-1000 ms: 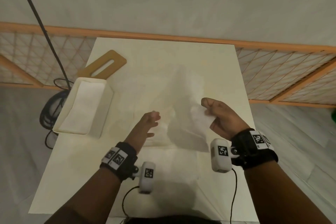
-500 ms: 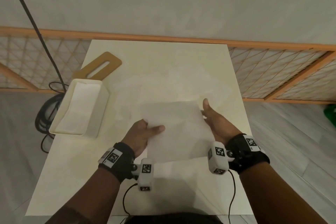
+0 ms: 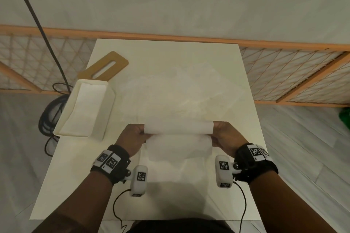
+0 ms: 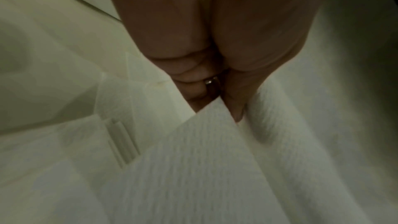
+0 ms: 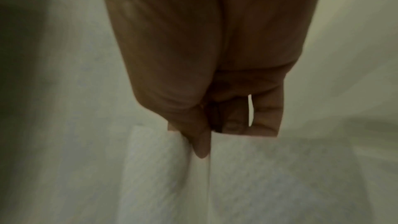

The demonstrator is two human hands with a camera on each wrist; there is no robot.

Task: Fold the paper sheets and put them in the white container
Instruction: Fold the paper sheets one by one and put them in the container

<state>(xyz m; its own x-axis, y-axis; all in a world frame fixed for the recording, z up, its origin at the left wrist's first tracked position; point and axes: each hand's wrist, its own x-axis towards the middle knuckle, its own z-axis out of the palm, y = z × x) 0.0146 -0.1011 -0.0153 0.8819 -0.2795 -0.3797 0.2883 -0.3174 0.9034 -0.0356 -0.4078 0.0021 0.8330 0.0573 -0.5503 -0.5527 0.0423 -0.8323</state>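
White surface in front of a wooden lattice rail, grey floor on both sides. Both grips are pinching one paper sheet by its ends: left hand on the left end, right hand on the right, with the sheet doubled over between them, just above the surface. White container sits at the left edge, paper already inside, well apart from the hands.
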